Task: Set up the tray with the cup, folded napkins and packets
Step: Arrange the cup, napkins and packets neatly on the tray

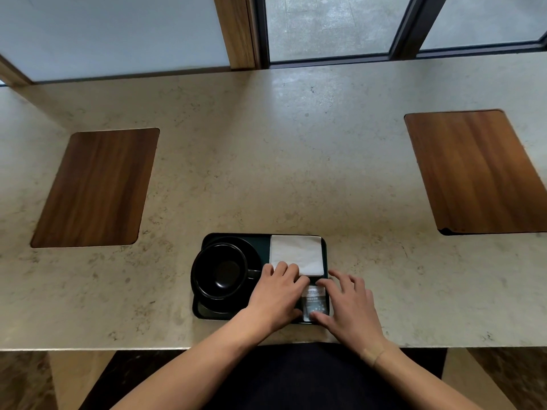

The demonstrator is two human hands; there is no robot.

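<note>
Both hands, the left hand (276, 294) and right hand (350, 303), rest with relaxed fingers on the packet (314, 301) in the lower centre of the frame, probably aligning it below the napkin (297, 254) on the tray (207, 313), beside the cup (220, 270).

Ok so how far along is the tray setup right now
Nearly done. The black cup sits on its saucer in the left part of the tray, and the folded napkin lies flat at the far right. In hand: the left hand and right hand rest on either side of the packet, squaring it up at the near right. Left: letting go; whether more packets lie under the hands is hidden.
</note>
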